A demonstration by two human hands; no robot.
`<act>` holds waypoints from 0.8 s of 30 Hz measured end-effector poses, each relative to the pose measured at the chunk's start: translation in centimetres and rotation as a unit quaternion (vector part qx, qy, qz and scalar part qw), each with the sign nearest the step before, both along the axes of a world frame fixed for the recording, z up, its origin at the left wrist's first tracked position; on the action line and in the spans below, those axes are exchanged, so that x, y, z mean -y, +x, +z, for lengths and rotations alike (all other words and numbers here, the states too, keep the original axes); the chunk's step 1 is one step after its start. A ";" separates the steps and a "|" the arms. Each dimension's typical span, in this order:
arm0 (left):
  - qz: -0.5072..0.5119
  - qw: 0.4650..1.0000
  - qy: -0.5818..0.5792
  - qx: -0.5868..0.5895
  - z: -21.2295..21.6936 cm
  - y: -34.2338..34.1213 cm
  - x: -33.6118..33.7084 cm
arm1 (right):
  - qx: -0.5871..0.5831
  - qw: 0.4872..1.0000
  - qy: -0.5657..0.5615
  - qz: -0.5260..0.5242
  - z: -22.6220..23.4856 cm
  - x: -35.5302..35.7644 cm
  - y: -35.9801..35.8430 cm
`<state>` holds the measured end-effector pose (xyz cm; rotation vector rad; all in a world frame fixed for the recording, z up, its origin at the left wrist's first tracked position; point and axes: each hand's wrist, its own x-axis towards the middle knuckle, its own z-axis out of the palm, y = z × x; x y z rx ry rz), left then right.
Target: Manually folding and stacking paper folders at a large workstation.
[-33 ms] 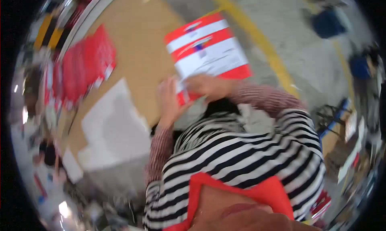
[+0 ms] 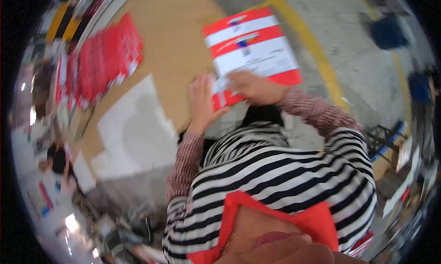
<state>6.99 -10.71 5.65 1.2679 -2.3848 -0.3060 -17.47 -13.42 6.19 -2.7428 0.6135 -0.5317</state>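
A flat red and white package [image 2: 255,57] with a small blue and yellow mark lies at the right side of the tan tabletop [image 2: 179,39]. My left hand [image 2: 202,101] rests along its near left edge, fingers stretched out and the thumb reaching toward the red corner. On that same near left part, my right hand [image 2: 259,87] has its fingers bent and pressed together on the package; its fingertips are partly hidden. Left of my left hand, a white sheet [image 2: 131,131] covers part of the table.
Several red packages [image 2: 105,57] lie overlapped in a row at the table's far left. A person [image 2: 57,160] is at the left rim. Grey floor with a yellow line [image 2: 317,64] runs along the right, with dark blue objects [image 2: 388,33] farther off.
The whole view has shifted, so the table, package and hands sit farther right and slightly higher. Both hands stay at the package's near left part.
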 end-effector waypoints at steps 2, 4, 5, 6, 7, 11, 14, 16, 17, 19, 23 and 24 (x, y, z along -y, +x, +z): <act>-0.016 1.000 0.011 -0.020 0.4 -0.7 1.1 | 0.021 0.994 -0.004 -0.108 0.8 0.2 -1.7; -0.001 0.999 0.019 -0.028 0.0 -0.4 1.0 | 0.063 0.990 0.033 -0.119 1.0 0.0 -1.2; 0.008 0.999 0.026 -0.023 -0.3 0.1 0.8 | 0.069 0.991 0.038 -0.106 1.0 -0.3 -0.8; 0.011 0.999 0.032 -0.015 -0.6 0.1 0.9 | 0.053 0.991 0.046 -0.116 0.8 -0.3 -0.7; 0.023 0.999 0.027 0.004 -0.9 0.2 0.9 | 0.036 0.990 0.054 -0.126 0.5 -0.2 -0.5; 0.018 0.999 0.021 0.030 -1.6 0.1 0.7 | 0.021 0.989 0.075 -0.122 -0.5 -0.5 -0.4; 0.013 0.993 0.021 0.120 -1.6 -0.3 0.8 | -0.004 0.993 0.064 -0.104 -0.5 -0.9 -0.5; 0.020 0.992 0.015 0.126 -1.9 -0.5 0.9 | 0.001 0.992 0.058 -0.113 -0.3 -0.8 -0.3; 0.027 0.990 0.006 0.136 -2.1 -0.6 0.9 | -0.002 0.992 0.061 -0.112 -0.5 -0.9 -0.2; 0.037 0.990 0.010 0.139 -1.8 -1.2 1.1 | -0.022 0.991 0.038 -0.130 -0.9 -0.5 -0.1; 0.075 0.990 0.014 0.122 -1.0 -2.5 2.1 | -0.014 0.994 0.033 -0.103 -0.8 0.0 -1.8; 0.084 0.989 0.008 0.121 -0.6 -2.5 2.3 | -0.010 0.984 0.045 -0.170 0.1 -0.4 -3.1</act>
